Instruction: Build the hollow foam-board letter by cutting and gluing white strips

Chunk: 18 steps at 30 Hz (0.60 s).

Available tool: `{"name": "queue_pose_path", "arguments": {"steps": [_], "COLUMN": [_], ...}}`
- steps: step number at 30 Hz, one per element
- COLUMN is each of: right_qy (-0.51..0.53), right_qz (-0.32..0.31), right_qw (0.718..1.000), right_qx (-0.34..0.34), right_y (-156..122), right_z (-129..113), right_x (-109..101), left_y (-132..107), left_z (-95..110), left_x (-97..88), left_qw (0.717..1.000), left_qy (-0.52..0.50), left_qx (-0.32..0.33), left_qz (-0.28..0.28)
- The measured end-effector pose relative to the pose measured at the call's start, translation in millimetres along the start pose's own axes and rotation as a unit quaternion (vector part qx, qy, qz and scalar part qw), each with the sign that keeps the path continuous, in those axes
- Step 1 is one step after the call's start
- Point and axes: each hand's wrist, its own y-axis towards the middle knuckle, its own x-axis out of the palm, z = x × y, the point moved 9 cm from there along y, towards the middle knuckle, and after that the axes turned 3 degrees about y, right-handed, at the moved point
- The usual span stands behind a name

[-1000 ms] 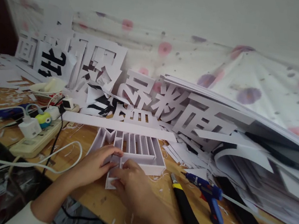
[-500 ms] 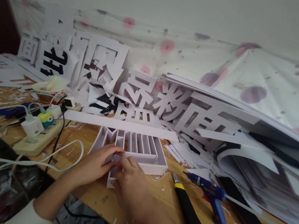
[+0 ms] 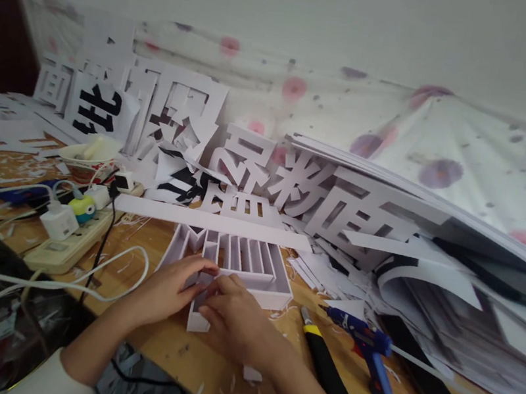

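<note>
A hollow letter built of white foam board (image 3: 271, 299) lies on the wooden table, its thin upright walls forming narrow compartments. My left hand (image 3: 173, 289) reaches over its near left part, thumb and fingers closed about a wall. Opposite it, my right hand (image 3: 236, 319) has its fingers curled at the same near section. The fingertips of both hands almost meet there and partly hide the walls between them. Just behind the letter lies a long white strip (image 3: 209, 220).
To the right lie a black and yellow utility knife (image 3: 332, 371), a blue glue gun (image 3: 369, 347) and a black phone (image 3: 429, 376). A power strip (image 3: 67, 249) with a looping white cable (image 3: 53, 287) is at left. Cut-out boards (image 3: 342, 203) lean at the back.
My right hand has shifted slightly, and a small white scrap beneath its wrist now shows. My left hand stays at the letter. The view has moved a little.
</note>
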Motion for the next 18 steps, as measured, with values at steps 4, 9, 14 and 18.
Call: {"name": "queue_pose_path", "arguments": {"steps": [4,9,14,18], "right_qy": [0.103,0.095,0.008,0.058], "right_qz": [0.07,0.078,0.049,0.089], "right_qw": [0.992,0.992,0.998,0.994], "right_qx": [-0.002,0.008,0.029,0.038], "right_y": [-4.3,-10.5,-9.5,-8.2], "right_z": [7.3,9.1,2.8,4.1], "right_x": [-20.1,-17.0,5.1,-2.8], "left_y": [0.3,0.2,0.2,0.7], "left_z": [-0.2,2.5,0.3,-2.6], "left_x": [-0.3,-0.7,-1.3,-2.4], "left_qw": [1.0,1.0,1.0,0.999], "left_qy": [0.013,0.008,-0.009,-0.031], "left_qx": [-0.005,0.0,-0.007,-0.014], "left_qz": [0.005,0.005,0.008,0.016]}}
